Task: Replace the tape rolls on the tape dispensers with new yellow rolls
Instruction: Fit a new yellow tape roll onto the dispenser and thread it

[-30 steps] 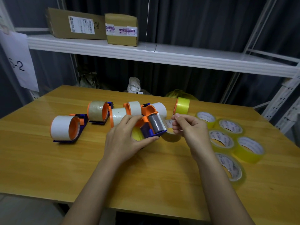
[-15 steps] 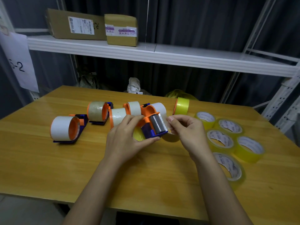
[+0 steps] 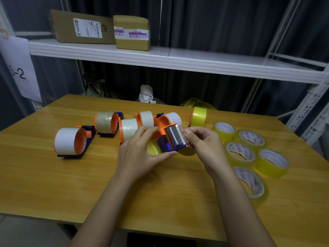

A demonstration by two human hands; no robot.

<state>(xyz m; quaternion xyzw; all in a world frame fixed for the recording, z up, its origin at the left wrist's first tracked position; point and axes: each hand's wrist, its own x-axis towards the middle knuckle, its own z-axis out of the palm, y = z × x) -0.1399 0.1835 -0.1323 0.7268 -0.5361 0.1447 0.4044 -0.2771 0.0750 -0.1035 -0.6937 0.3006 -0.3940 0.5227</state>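
My left hand point(image 3: 140, 154) grips an orange and blue tape dispenser point(image 3: 170, 139) above the middle of the wooden table point(image 3: 53, 184). A yellow roll point(image 3: 153, 148) sits on that dispenser, mostly hidden by my fingers. My right hand point(image 3: 201, 141) pinches the clear tape end point(image 3: 182, 135) beside the dispenser's grey roller. Several other dispensers lie behind, with white rolls point(image 3: 68, 141) and a cloudy roll point(image 3: 105, 121). One dispenser at the back carries a yellow roll point(image 3: 198, 116).
Several loose yellow tape rolls point(image 3: 240, 151) lie flat on the table's right side. A white shelf point(image 3: 178, 61) with two cardboard boxes point(image 3: 80, 26) runs above the far edge. A paper sign point(image 3: 17, 68) hangs at the left.
My right hand has moved left with the tape end, from a short way off to right against the dispenser's roller. My left hand keeps its grip and has hardly moved.
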